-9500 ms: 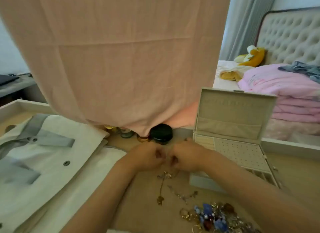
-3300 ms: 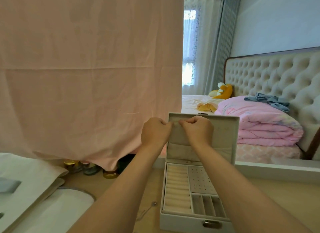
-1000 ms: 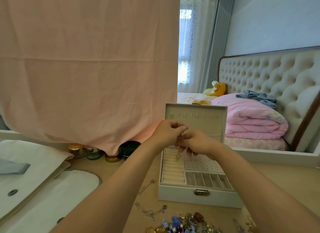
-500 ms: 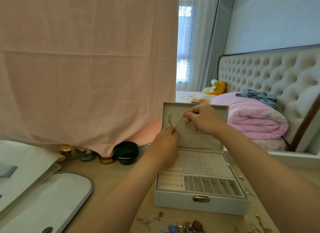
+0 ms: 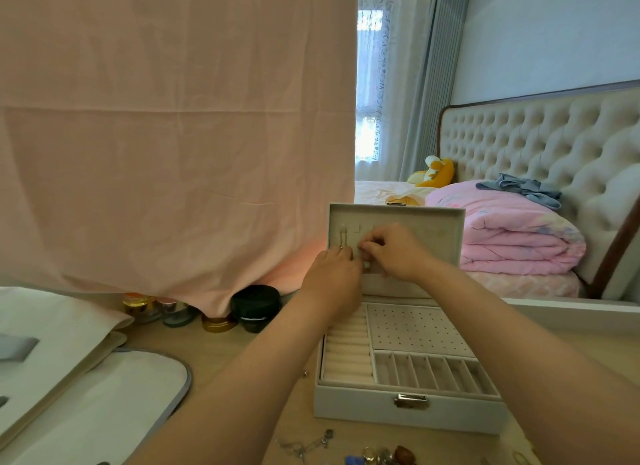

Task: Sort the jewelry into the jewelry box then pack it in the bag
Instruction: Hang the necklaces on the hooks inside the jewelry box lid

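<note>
A grey jewelry box stands open on the wooden table, its lid upright. A thin necklace chain hangs from a hook at the lid's upper left. My left hand is raised at the lid's lower left, fingertips pinching that chain's lower end. My right hand is curled in front of the lid's middle, pinching a small piece of jewelry that hangs under its fingers. Loose jewelry lies on the table in front of the box.
A white bag with grey trim lies at the left. A pink cloth hangs over the back of the table, with a black jar and small bottles beneath it. A bed with a pink quilt is behind.
My right hand dropped from the lid's top to its middle, close to my left hand. The chain, stretched between both hands half a second ago, now hangs from the lid's hook.
</note>
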Demonstrator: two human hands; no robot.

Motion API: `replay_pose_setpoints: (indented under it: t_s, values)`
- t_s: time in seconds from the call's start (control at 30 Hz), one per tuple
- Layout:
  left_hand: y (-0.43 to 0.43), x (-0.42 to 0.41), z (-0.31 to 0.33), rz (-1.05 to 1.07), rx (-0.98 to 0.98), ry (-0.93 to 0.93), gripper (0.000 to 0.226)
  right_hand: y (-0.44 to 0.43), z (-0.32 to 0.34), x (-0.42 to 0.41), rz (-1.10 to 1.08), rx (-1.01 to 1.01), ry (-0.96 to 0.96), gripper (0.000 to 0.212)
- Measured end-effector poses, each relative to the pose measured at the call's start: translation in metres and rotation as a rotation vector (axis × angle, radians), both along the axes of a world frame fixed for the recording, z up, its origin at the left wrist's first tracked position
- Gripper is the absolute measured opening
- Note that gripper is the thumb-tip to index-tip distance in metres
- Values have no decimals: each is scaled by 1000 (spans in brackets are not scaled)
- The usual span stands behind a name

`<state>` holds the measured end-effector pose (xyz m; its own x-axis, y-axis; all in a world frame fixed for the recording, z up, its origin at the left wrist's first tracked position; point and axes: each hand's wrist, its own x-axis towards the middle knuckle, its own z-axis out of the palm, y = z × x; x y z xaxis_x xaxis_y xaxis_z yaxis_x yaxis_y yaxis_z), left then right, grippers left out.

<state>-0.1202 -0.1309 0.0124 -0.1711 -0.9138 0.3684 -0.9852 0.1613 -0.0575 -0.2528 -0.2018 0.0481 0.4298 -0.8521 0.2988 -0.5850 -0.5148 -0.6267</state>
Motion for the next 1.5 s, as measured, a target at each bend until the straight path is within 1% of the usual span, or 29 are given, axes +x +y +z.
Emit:
replay_pose_setpoints:
  t_s: [0.1, 0.2, 0.33, 0.43, 0.5, 0.6, 0.67, 0.7, 0.8, 0.87, 0.9, 0.97, 1.03, 1.13, 1.23, 1.3, 1.4, 1.5]
  values:
    - [1, 6, -4, -62, -14, 45, 45, 3, -4, 5, 33, -6, 89, 19]
    - [2, 11, -5, -92, -25, 38, 44, 4, -8, 8, 46, 12, 159, 24]
    - [3, 14, -6, -113, -60, 16, 46, 2, -5, 3, 9, 27, 178, 22]
    - [3, 15, -6, -116, -62, 8, 42, 6, -7, 5, 29, 27, 192, 29]
    - [2, 16, -4, -111, -50, -14, 38, 8, -10, 6, 48, 76, 222, 34]
    - [5, 17, 2, -133, -41, 5, 42, 9, -11, 4, 64, 113, 171, 37]
    - [12, 20, 8, -161, -45, 70, 46, 11, -7, 1, 42, 79, 128, 34]
    - [16, 23, 11, -171, -58, 112, 45, 14, -4, 0, 25, 31, 125, 30]
    - [39, 32, 18, -150, -115, 202, 35, 29, 4, -1, 3, -138, 137, 22]
    - [58, 37, 20, -75, -119, 236, 29, 45, 9, 4, 84, -123, 102, 18]
    - [68, 41, 20, -32, -91, 279, 27, 55, 10, 7, 144, -100, 106, 17]
    - [88, 51, 16, 52, -11, 353, 24, 75, 9, 17, 253, -77, 172, 15]
    - [106, 64, 7, 138, 78, 351, 21, 92, 4, 29, 329, -89, 269, 14]
    - [128, 88, -11, 226, 197, 349, 13, 110, -9, 49, 403, -124, 417, 14]
    - [146, 104, -29, 262, 351, 391, 5, 125, -25, 67, 461, -77, 511, 15]
    - [155, 109, -39, 273, 423, 437, 4, 133, -34, 78, 466, -49, 570, 16]
    - [162, 111, -52, 293, 450, 490, 9, 142, -42, 90, 459, -15, 663, 18]
    - [167, 110, -61, 291, 418, 482, 11, 148, -48, 99, 451, -2, 751, 19]
